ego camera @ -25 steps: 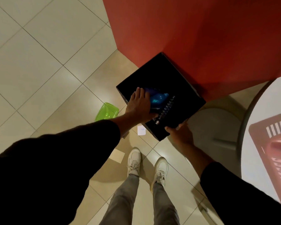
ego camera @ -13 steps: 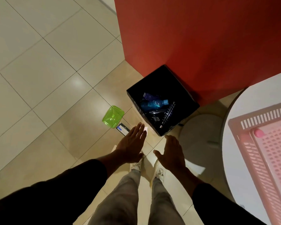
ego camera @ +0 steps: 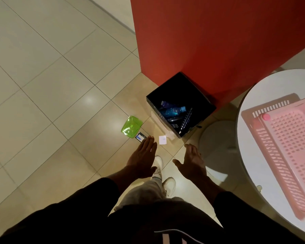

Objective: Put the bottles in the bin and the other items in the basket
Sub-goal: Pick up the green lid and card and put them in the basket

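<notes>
A black bin (ego camera: 201,95) stands on the floor against a red wall and holds several bottles, among them a blue bottle (ego camera: 173,110) and a clear ribbed one (ego camera: 186,120). On the floor left of the bin lie a green plastic container (ego camera: 131,126), a small dark card (ego camera: 140,137) and a white paper square (ego camera: 162,139). A pink basket (ego camera: 287,148) rests on the white round table (ego camera: 253,110) at the right. My left hand (ego camera: 143,159) and my right hand (ego camera: 192,161) hover open above the floor, both empty, short of the bin.
The red wall (ego camera: 209,41) rises behind the bin. The round table's grey base (ego camera: 217,138) sits on the floor right of the bin. My legs and white shoes (ego camera: 168,184) are below my hands. Beige floor tiles (ego camera: 51,85) spread to the left.
A second ago my left hand was in the bin on the blue bottle and my right hand at its edge. Both hands have pulled back empty; the bottle stays in the bin.
</notes>
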